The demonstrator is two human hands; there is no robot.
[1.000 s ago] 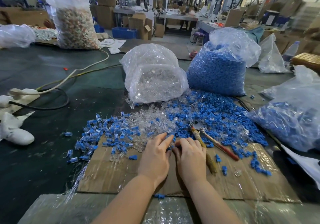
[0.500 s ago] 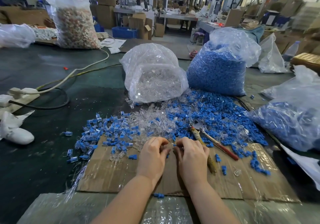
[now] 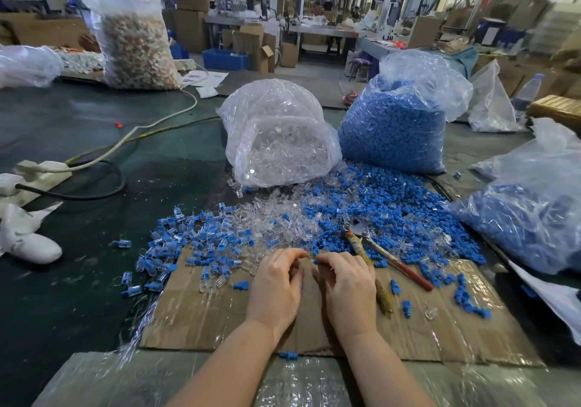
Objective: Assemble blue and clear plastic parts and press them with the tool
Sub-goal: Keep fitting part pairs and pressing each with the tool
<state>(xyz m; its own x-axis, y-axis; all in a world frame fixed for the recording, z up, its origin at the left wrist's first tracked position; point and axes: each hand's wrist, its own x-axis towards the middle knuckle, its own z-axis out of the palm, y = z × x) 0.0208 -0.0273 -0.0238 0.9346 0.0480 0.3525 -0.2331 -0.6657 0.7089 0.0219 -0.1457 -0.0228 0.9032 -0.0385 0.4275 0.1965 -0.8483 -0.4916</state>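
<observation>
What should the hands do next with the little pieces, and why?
Probably push the two pieces together. The left hand and right hand are curled fingertip to fingertip, a blue part peeks out between them, and the pliers lie untouched beside the right hand.

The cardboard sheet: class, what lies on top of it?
On the cardboard sheet lie loose blue parts, a few clear parts and the pliers' handles. Both hands, left hand and right hand, cover its middle, hiding whatever is beneath.
</observation>
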